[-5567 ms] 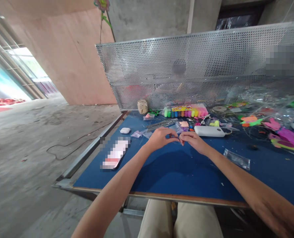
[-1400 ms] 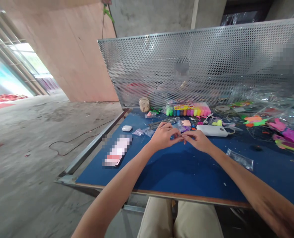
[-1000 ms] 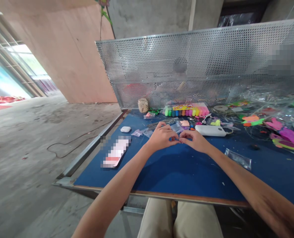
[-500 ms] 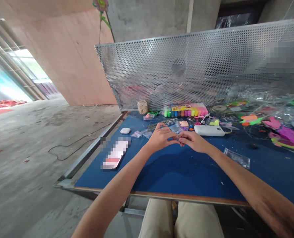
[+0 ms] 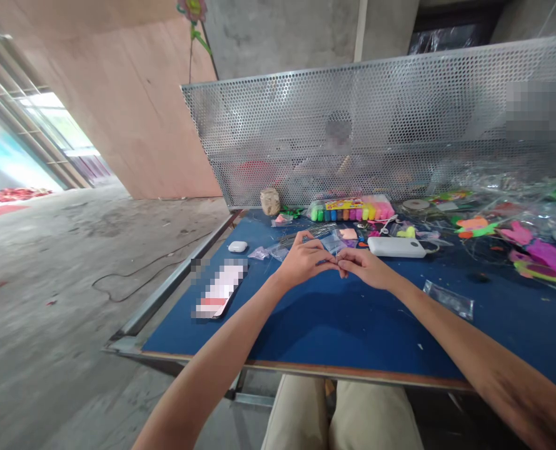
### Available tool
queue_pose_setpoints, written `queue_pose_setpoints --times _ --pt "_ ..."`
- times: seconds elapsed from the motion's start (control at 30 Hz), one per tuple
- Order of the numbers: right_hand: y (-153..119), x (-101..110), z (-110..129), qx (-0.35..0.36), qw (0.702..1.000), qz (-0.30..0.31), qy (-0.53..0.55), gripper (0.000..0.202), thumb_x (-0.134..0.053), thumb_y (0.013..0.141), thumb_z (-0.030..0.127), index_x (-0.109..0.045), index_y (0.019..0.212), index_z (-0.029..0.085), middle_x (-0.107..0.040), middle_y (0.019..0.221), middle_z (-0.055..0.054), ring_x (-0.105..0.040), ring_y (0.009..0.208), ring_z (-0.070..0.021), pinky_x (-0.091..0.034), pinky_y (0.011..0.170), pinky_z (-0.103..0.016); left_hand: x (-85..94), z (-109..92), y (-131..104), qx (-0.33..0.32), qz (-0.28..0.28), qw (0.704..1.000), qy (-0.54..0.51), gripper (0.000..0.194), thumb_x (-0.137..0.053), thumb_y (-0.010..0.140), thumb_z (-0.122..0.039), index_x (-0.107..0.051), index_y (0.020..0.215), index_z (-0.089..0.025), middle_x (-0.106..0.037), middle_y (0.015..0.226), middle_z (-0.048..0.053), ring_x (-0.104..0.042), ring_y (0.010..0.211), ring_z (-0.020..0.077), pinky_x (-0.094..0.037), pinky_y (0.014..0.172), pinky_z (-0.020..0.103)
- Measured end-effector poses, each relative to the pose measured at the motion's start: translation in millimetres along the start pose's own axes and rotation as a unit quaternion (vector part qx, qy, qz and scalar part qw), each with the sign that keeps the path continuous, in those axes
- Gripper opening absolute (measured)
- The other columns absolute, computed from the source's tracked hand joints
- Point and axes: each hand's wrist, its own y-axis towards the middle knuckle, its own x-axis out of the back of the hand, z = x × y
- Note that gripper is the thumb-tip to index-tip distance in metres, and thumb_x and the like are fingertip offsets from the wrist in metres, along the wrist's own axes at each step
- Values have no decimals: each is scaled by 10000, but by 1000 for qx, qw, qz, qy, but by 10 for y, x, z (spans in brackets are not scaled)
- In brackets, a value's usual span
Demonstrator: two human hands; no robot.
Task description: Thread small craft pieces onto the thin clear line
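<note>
My left hand (image 5: 308, 257) and my right hand (image 5: 359, 265) meet fingertip to fingertip above the blue tabletop (image 5: 338, 331). Both are pinched closed, and whatever lies between the fingertips is too small to make out. Just behind my left hand are thin metal rods (image 5: 308, 234) and clear plastic bags (image 5: 331, 241). A peach-coloured piece (image 5: 348, 234) lies beyond the gap between the hands. Nearest to my right hand on its far side is a white power bank (image 5: 396, 247) with a cable attached.
At left lie a phone (image 5: 222, 290) and a white earbud case (image 5: 237, 247). A pack of coloured clay (image 5: 350, 210) stands along the perforated metal screen (image 5: 315, 137). Bright cut-out shapes (image 5: 540, 253) pile up at right. A flat clear bag (image 5: 449, 300) rests near my right forearm.
My fingertips have shifted very slightly where they meet. Everything on the table stays where it was.
</note>
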Motion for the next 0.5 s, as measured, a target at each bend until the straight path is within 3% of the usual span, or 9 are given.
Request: queue_pose_setpoints --times 0.2,0.5 --pt "0 -35 31 40 995 -45 -79 159 -501 970 344 -600 955 220 -690 795 -27 -645 754 -195 -506 754 -331 32 -20 24 19 -5 1000 0 248 -583 937 -425 -737 910 -232 -711 797 1 -606 808 137 -282 1033 393" --pt "-3 -103 88 96 965 -128 -207 149 -453 987 245 -595 1028 229 -689 820 -24 -658 768 -189 -489 761 -321 48 -47 70 110 -9 994 -16 298 -592 894 -520 -768 905 -280 -694 845 18 -582 904 164 -283 1004 389"
